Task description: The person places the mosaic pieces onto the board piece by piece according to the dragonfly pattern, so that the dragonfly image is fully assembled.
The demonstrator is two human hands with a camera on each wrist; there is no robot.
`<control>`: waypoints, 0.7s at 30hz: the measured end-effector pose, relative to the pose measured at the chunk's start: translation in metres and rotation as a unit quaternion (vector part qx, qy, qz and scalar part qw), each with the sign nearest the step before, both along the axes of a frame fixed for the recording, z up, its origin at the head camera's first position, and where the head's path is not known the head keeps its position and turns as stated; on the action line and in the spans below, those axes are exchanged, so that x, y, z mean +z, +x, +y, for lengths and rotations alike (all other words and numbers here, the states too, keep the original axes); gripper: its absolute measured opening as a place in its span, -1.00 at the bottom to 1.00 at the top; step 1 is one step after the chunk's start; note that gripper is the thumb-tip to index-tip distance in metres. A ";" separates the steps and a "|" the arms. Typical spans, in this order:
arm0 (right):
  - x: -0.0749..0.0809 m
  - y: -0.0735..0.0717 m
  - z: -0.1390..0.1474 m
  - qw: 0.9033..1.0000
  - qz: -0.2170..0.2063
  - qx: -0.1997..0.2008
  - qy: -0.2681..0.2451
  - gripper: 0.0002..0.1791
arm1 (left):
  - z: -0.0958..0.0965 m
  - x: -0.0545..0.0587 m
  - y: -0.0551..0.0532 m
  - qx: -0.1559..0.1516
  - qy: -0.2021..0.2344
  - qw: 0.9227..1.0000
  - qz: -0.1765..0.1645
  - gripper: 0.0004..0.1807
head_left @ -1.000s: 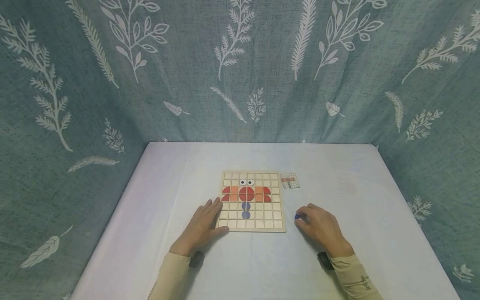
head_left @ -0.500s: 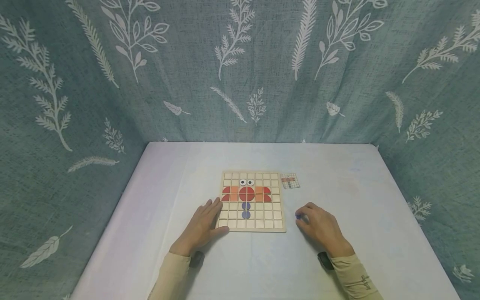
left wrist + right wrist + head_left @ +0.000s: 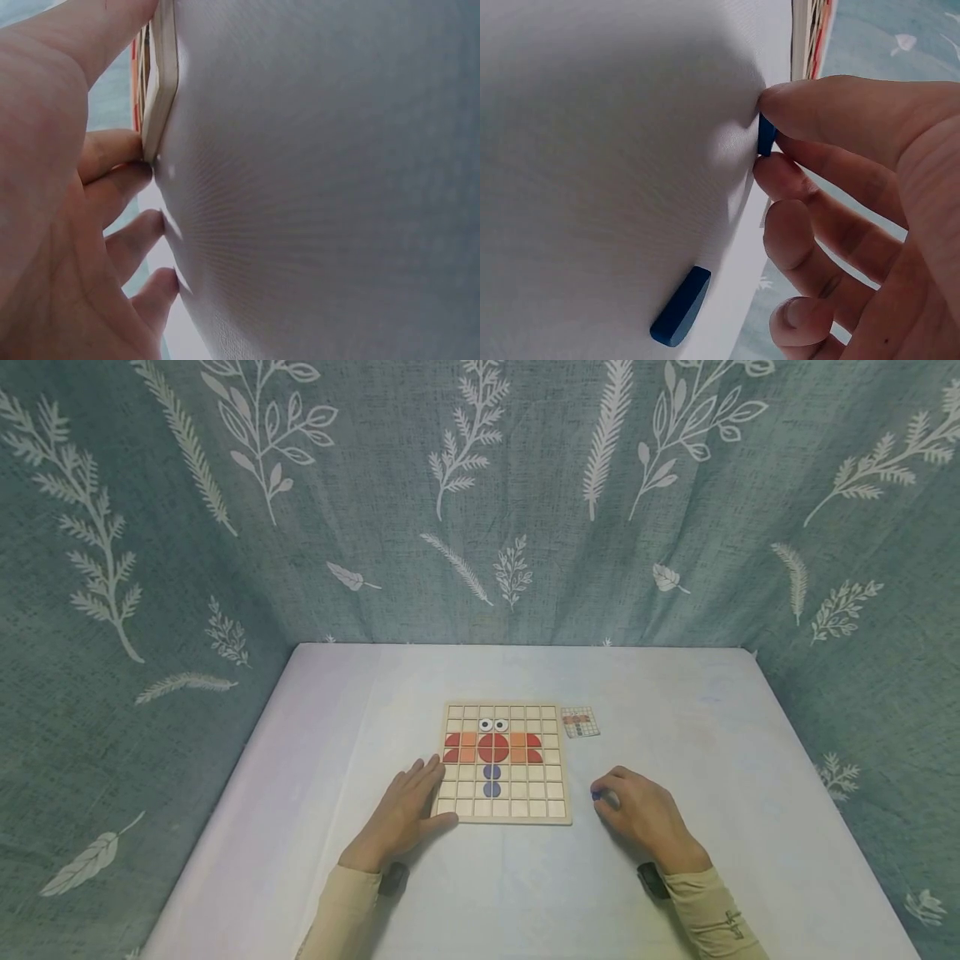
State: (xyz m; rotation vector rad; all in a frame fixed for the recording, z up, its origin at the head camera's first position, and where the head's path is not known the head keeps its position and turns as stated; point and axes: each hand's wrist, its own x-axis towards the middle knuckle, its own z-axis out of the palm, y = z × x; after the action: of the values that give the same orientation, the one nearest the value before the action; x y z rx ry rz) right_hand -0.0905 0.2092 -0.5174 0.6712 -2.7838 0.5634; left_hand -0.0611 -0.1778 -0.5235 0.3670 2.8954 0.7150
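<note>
A square wooden grid board [image 3: 517, 821] lies on the white table, bearing a figure of red, orange and blue pieces under two eye pieces [image 3: 493, 725]. My left hand [image 3: 405, 806] rests at the board's left side, fingers extended. Its thumb is at the near-left corner, and fingertips touch the board's edge [image 3: 161, 90] in the left wrist view. To the right of the board, my right hand [image 3: 641, 810] pinches a small blue puzzle piece [image 3: 766, 135] between thumb and fingers, low at the tabletop. A second blue piece [image 3: 681, 307] lies beneath that hand, hidden in the head view.
A small pattern card [image 3: 581, 722] showing a similar figure lies beside the board's far-right corner. Beyond the table [image 3: 675, 693], a green curtain [image 3: 390, 593] with white leaf prints stands at the back and both sides.
My right hand has shifted very slightly to the right, keeping hold of the blue piece. The left hand and the board have stayed in place.
</note>
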 end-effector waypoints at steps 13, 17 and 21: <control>-0.003 -0.006 -0.001 0.996 0.073 0.046 -0.032 -0.70 | -0.002 0.000 -0.001 -0.004 0.006 1.000 0.003 -0.03; -0.003 -0.009 -0.007 0.991 0.100 0.077 -0.055 -0.69 | -0.002 0.000 0.000 -0.004 0.007 1.000 0.003 -0.03; -0.003 -0.010 -0.015 0.985 0.112 0.108 -0.072 -0.68 | -0.002 -0.001 0.001 -0.001 0.007 1.000 0.001 -0.03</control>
State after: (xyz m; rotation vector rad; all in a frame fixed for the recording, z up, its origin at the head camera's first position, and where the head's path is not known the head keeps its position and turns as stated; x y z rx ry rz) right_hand -0.1004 0.1939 -0.5203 0.9469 -2.4518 0.6772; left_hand -0.0604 -0.1794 -0.5243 0.3718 2.8938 0.7350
